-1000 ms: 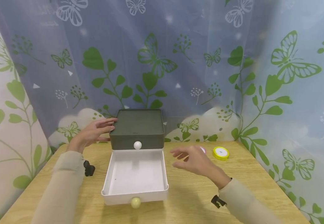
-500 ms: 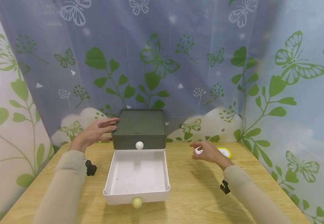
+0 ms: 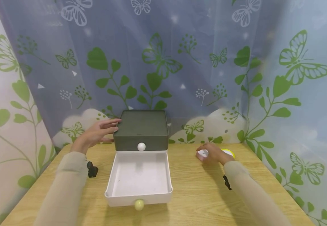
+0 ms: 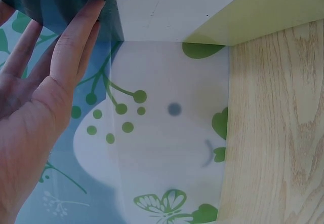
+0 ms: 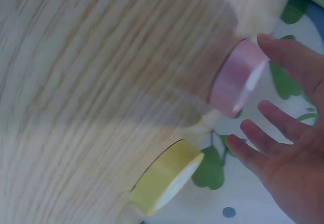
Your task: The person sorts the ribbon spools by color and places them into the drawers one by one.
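Note:
A small drawer box (image 3: 142, 124) with a dark grey-green top section stands on the table. Its lower white drawer (image 3: 139, 175) is pulled far out, with a pale yellow knob (image 3: 139, 204) in front. My left hand (image 3: 95, 133) rests its extended fingers (image 4: 76, 39) against the box's left side. To the right, my right hand (image 3: 215, 154) is at a pink ribbon roll (image 5: 237, 77), fingers spread and uncurled; one fingertip overlaps the roll's edge in the right wrist view. Beside it lies a yellow ribbon roll (image 5: 166, 176), partly hidden behind the hand in the head view.
The wooden table (image 3: 191, 197) reaches back to a blue curtain (image 3: 180, 40) printed with leaves and butterflies. A white knob (image 3: 141, 146) marks the closed upper drawer. Black wrist devices (image 3: 92, 169) sit at both sleeves.
My right hand has moved right and away from the drawer, down to the pink ribbon roll. My left hand stays at the box's side. The view has shifted slightly.

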`<action>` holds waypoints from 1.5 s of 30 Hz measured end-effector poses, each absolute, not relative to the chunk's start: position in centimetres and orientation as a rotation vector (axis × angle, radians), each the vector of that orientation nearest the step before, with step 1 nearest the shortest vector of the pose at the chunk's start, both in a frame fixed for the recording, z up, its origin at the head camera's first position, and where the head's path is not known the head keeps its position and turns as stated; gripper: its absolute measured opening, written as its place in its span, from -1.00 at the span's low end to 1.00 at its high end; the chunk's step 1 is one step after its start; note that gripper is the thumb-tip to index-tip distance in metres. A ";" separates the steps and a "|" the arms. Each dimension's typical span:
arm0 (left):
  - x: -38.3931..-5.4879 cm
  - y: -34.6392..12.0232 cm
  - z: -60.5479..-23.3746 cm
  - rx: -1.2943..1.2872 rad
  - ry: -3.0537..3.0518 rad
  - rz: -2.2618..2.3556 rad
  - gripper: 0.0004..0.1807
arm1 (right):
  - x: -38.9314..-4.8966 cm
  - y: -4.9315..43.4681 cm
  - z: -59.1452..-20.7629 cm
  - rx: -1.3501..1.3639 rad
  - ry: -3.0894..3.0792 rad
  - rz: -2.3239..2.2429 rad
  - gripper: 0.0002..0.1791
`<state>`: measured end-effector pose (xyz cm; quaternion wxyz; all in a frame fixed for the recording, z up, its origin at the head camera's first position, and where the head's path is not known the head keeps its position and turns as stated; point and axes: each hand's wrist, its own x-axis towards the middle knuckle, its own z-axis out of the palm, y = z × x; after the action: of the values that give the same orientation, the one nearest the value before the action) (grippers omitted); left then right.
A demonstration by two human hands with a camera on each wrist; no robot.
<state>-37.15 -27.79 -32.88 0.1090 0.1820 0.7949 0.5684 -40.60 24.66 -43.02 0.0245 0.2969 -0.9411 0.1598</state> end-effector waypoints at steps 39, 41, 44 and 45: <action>-37.0 -27.7 -32.8 0.530 2.355 1.668 -0.27 | -40.8 23.8 -41.5 1.243 -2.933 0.428 -0.57; -37.0 -27.7 -32.9 0.528 2.354 1.668 -0.27 | -40.5 23.6 -41.1 1.265 -2.927 0.433 -0.57; -37.2 -27.8 -33.0 0.524 2.356 1.670 -0.27 | -40.1 23.3 -40.3 1.289 -2.920 0.453 -0.59; -37.2 -27.8 -33.0 0.522 2.354 1.672 -0.27 | -39.9 23.2 -40.1 1.293 -2.921 0.468 -0.59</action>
<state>-37.20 -27.77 -33.00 0.1034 0.1768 0.7980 0.5669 -39.91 23.17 -40.09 -0.0436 0.4001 -0.9039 0.1447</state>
